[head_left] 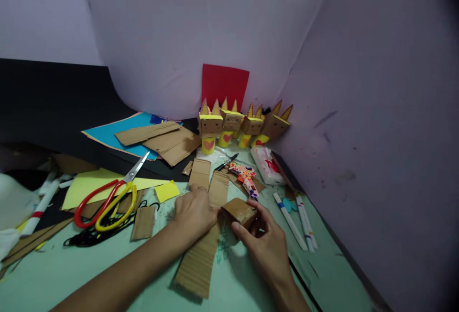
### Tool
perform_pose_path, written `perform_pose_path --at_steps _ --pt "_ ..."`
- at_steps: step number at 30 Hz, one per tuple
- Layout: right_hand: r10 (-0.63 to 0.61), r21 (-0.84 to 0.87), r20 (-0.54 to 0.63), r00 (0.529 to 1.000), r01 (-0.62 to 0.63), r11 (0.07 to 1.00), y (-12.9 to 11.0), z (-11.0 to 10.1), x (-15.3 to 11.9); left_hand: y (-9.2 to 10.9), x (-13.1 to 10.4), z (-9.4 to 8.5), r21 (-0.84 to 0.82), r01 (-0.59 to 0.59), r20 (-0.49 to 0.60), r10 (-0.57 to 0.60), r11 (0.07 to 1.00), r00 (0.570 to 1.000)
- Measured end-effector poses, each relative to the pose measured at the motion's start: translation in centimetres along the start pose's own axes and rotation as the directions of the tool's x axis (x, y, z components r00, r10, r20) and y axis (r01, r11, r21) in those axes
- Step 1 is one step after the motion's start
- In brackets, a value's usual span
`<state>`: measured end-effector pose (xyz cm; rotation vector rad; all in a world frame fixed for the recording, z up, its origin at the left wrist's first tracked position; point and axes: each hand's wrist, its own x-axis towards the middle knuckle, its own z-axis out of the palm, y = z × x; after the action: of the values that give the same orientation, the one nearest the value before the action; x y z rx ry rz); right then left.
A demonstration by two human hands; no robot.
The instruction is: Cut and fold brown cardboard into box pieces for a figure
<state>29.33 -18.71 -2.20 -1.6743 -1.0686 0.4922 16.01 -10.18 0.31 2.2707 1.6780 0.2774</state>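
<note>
In the head view my right hand point(267, 235) grips a small folded cardboard box point(240, 210), thumb on the near side and fingers around the right side. My left hand point(195, 210) lies over a long cardboard strip point(201, 266), its fingers curled down on it and the fingertips mostly hidden. My left thumb reaches close to the box's left edge; whether it touches cannot be made out. Beyond my left hand lie two more cardboard pieces, one at the left point(200, 173) and one at the right point(218, 188).
Open scissors point(132, 173) lie at left with black cord point(89, 239), yellow paper point(89, 185) and a small cardboard piece point(143, 223). Several cardboard figures point(211, 128) stand at the back before a red card point(225, 82). Markers point(290, 221) and a white packet point(267, 163) lie right.
</note>
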Motion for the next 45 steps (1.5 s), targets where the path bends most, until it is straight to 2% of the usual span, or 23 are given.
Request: perform_pose_path --at_steps 4,8,12,13,15,16,18,20,21,24,28,32,36,39,41,42,43,44,45 --pt "-0.014 -0.005 -0.012 1.000 0.014 1.000 0.1 -0.2 0.1 -0.5 0.7 0.7 -0.146 0.026 0.017 -0.024 0.989 1.000" --pt "0.006 0.058 0.002 1.000 -0.006 0.998 0.5 -0.1 0.0 -1.3 1.4 0.4 -0.359 -0.028 0.062 0.054 0.933 0.997" --pt "0.023 0.132 0.147 0.989 -0.043 0.990 -0.1 1.0 0.0 -2.9 0.7 -2.4 -0.491 -0.120 0.038 0.159 0.863 0.986" --pt "0.026 0.136 0.184 0.983 -0.051 0.989 -0.5 1.5 0.1 -3.4 0.4 -3.3 -0.490 -0.157 -0.003 0.179 0.857 0.984" --pt "0.024 0.126 0.239 0.971 -0.056 0.990 -1.3 2.7 0.4 -4.5 -0.4 -4.9 -0.358 -0.235 -0.128 0.202 0.904 0.971" --pt "0.016 0.111 0.258 0.966 -0.046 0.993 -1.7 3.3 0.6 -5.0 -0.8 -5.4 -0.257 -0.291 -0.201 0.244 0.921 0.949" --pt "-0.002 0.056 0.294 0.956 -0.015 0.998 -2.1 4.3 1.0 -5.8 -1.3 -5.8 -0.059 -0.403 -0.316 0.366 0.913 0.875" --pt "-0.027 0.024 0.309 0.951 0.021 0.999 -1.9 5.0 1.2 -6.4 -1.7 -5.5 0.044 -0.491 -0.360 0.472 0.870 0.804" --pt "-0.035 0.026 0.313 0.949 0.028 0.999 -1.7 5.2 1.2 -6.6 -1.8 -5.2 0.062 -0.518 -0.365 0.503 0.853 0.784" --pt "-0.022 0.102 0.337 0.941 -0.014 0.995 -1.0 5.1 1.0 -6.5 -2.3 -4.7 0.099 -0.564 -0.330 0.562 0.820 0.758" --pt "0.033 0.195 0.354 0.935 -0.108 0.975 -0.4 4.7 0.8 -5.5 -2.8 -5.5 0.281 -0.574 -0.315 0.639 0.769 0.702" --pt "0.034 0.166 0.343 0.939 -0.096 0.981 -0.3 4.4 0.8 -4.6 -3.0 -6.1 0.489 -0.561 -0.311 0.735 0.668 0.603" --pt "-0.023 0.058 0.328 0.944 0.004 0.998 0.2 3.9 1.2 -5.1 -3.0 -5.2 0.522 -0.598 -0.370 0.793 0.609 0.485" --pt "-0.047 -0.011 0.300 0.953 0.053 0.999 0.7 3.3 1.5 -5.6 -3.2 -4.6 0.459 -0.621 -0.446 0.770 0.635 0.456" --pt "-0.058 -0.005 0.303 0.951 0.063 0.998 0.9 3.1 1.6 -5.5 -3.5 -4.8 0.365 -0.635 -0.563 0.705 0.680 0.432" --pt "-0.080 0.020 0.327 0.942 0.077 0.997 0.9 3.0 1.6 -5.4 -3.7 -5.0 0.288 -0.628 -0.639 0.633 0.723 0.436" --pt "-0.111 0.055 0.361 0.926 0.098 0.994 0.9 3.0 1.5 -5.2 -3.8 -5.4 0.187 -0.599 -0.712 0.528 0.779 0.464" --pt "-0.147 0.087 0.404 0.903 0.122 0.989 0.9 3.1 1.5 -5.0 -3.9 -5.8 0.059 -0.544 -0.764 0.388 0.837 0.515" --pt "-0.177 0.109 0.447 0.877 0.144 0.984 0.8 3.2 1.5 -4.9 -4.0 -6.2 -0.100 -0.469 -0.775 0.227 0.878 0.589"
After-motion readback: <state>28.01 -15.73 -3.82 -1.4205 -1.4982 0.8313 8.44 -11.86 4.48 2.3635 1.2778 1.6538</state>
